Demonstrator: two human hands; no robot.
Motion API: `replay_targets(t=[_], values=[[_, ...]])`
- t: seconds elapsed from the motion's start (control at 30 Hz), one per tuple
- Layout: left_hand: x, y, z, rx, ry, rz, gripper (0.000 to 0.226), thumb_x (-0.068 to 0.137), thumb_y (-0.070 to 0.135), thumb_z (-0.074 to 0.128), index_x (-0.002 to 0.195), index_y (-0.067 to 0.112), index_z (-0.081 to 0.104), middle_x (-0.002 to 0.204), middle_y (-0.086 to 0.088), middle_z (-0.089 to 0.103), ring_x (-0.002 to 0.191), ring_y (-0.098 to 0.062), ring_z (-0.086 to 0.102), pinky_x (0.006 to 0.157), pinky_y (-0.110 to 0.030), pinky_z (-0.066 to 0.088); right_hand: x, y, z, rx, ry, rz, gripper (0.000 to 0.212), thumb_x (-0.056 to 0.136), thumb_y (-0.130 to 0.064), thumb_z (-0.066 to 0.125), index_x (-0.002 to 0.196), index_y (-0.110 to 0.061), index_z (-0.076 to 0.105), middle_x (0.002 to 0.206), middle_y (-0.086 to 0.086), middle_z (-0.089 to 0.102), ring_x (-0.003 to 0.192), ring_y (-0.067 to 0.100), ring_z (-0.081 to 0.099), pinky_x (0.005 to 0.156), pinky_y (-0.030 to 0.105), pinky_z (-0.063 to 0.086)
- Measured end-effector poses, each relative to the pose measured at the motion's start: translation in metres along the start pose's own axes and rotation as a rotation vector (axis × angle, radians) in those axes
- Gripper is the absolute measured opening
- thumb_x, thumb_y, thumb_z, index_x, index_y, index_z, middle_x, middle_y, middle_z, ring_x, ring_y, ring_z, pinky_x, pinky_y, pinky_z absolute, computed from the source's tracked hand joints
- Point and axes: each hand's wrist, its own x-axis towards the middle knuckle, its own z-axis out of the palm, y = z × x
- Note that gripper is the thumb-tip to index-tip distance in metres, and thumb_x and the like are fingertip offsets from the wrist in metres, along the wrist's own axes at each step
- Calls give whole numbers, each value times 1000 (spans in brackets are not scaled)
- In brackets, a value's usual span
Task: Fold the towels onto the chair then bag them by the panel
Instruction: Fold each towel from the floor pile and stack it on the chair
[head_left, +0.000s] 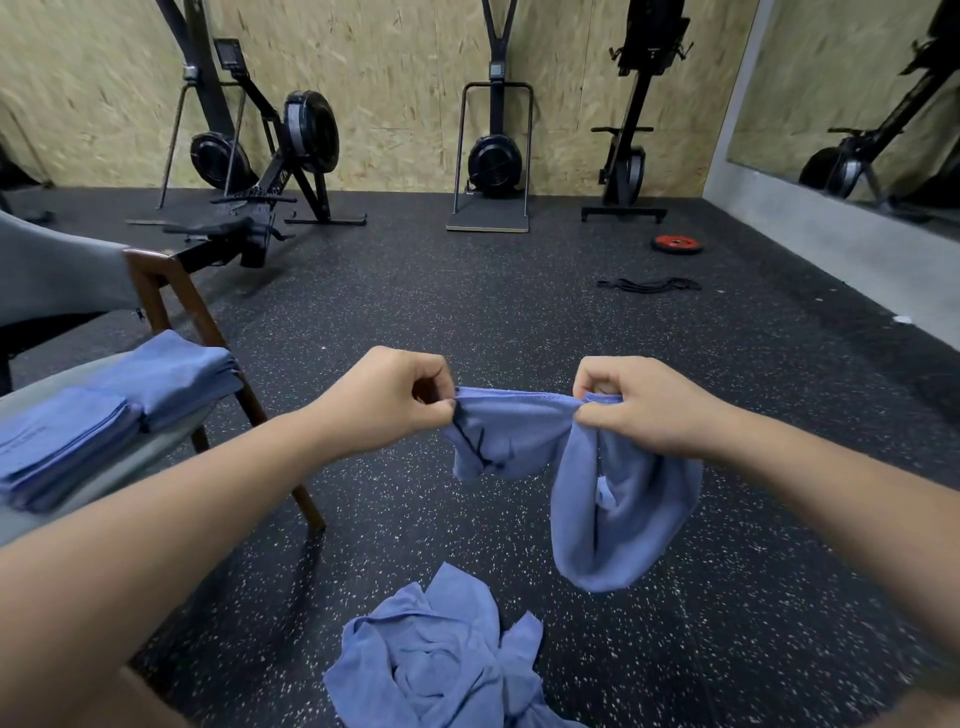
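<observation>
A blue towel (613, 499) hangs in the air before me. My left hand (395, 397) pinches its top edge at one end, and my right hand (644, 402) pinches the same edge a short way to the right. The cloth sags in a loop below my right hand. On the floor under it lies a crumpled heap of blue towels (441, 660). At the left stands a chair (171, 306) with a grey seat and brown wooden legs. Two stacks of folded blue towels (104, 415) rest on its seat.
Black speckled rubber floor (467, 301) runs to a chipboard wall. Rowing machines (270, 171) and a ski trainer (493, 156) stand along that wall. A red weight plate (678, 242) and a black strap (649, 284) lie on the floor at right. A mirror (857, 104) covers the right wall.
</observation>
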Motion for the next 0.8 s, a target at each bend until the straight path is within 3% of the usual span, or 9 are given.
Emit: replay_targets(t=[0.23, 0.4, 0.5, 0.63, 0.8], values=[[3, -6, -2, 55, 7, -3, 15, 90, 21, 81, 81, 29, 73, 70, 15, 71, 60, -3, 61, 57, -18, 45, 1, 4, 1, -48, 0, 18, 12, 91, -18, 71, 85, -25, 63, 67, -14, 60, 65, 3, 46, 64, 18, 38], [1, 0, -6, -44, -34, -59, 13, 97, 29, 80, 85, 32, 75, 74, 18, 74, 60, 1, 60, 58, -19, 46, 2, 9, 2, -49, 20, 73, 9, 92, -27, 73, 90, -31, 65, 77, -3, 68, 75, 14, 58, 76, 35, 49], [-2, 9, -3, -87, -11, -63, 12, 95, 24, 80, 85, 30, 76, 78, 15, 76, 71, -5, 70, 66, -20, 52, 0, 8, 8, 19, 41, 71, 11, 92, -31, 78, 95, -32, 67, 64, -5, 58, 61, 8, 46, 65, 32, 40], [-4, 24, 2, -120, -36, -99, 19, 87, 13, 71, 85, 31, 78, 77, 10, 75, 66, -3, 62, 63, -18, 48, -1, -6, 20, 148, 37, 97, 18, 93, -36, 81, 102, -30, 67, 61, -11, 56, 56, 4, 43, 58, 26, 35], [-2, 34, 5, -150, -65, -131, 22, 87, 15, 70, 86, 34, 80, 73, 9, 72, 63, -2, 55, 61, -18, 44, -3, -33, 35, 327, -44, 118, 17, 99, -26, 77, 110, -25, 64, 62, -2, 55, 55, 17, 55, 57, 40, 51]])
